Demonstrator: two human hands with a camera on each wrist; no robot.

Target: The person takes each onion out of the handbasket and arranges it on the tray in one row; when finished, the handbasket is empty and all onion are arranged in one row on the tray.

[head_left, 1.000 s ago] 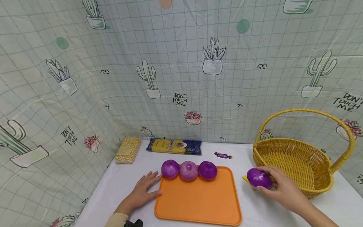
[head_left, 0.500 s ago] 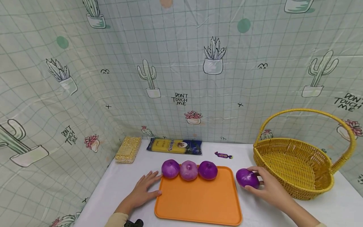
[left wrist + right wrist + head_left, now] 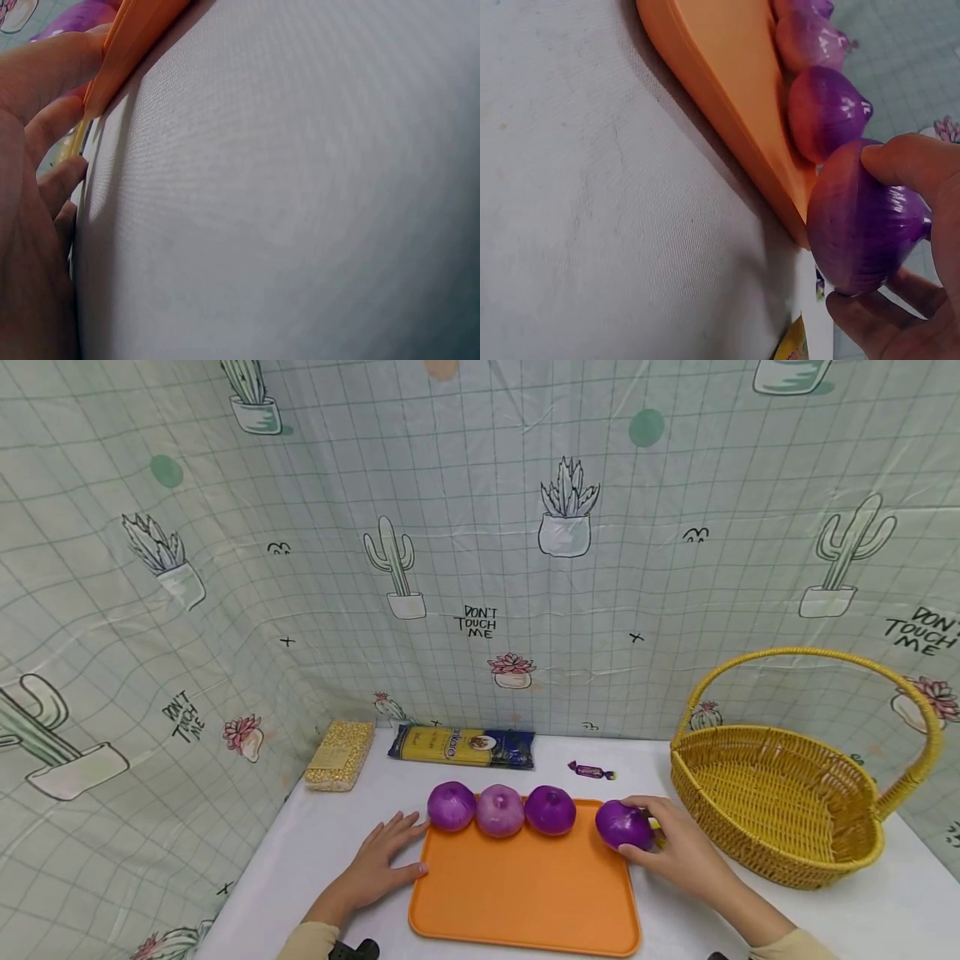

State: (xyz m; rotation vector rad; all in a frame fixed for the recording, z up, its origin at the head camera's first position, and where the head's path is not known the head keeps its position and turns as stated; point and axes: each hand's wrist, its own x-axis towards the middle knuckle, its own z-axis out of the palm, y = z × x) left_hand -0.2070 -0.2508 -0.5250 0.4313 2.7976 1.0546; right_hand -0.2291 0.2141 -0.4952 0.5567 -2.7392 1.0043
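Observation:
My right hand point(image 3: 678, 847) grips a purple onion point(image 3: 622, 824) between thumb and fingers, over the far right corner of the orange tray point(image 3: 525, 893). In the right wrist view, the thumb lies on one side of that onion point(image 3: 862, 225) and fingertips on the other. Three more onions sit in a row along the tray's far edge: a purple one point(image 3: 451, 807), a paler one point(image 3: 500, 811) and a dark purple one point(image 3: 551, 810). At the tray's left edge, my left hand point(image 3: 381, 860) lies with fingers spread and touches the rim; the left wrist view shows fingertips against the tray's side point(image 3: 131, 52).
A yellow wicker basket point(image 3: 780, 852) with a tall handle stands at the right. A small yellow packet point(image 3: 791, 341) lies partly hidden by my right hand. Along the back are a bag of yellow kernels point(image 3: 340, 757), a blue-and-yellow pasta packet point(image 3: 461, 747) and a purple-wrapped candy point(image 3: 592, 771).
My right hand has carried the onion leftward, from beside the basket to over the tray's far right corner. The left hand and the three other onions have stayed put.

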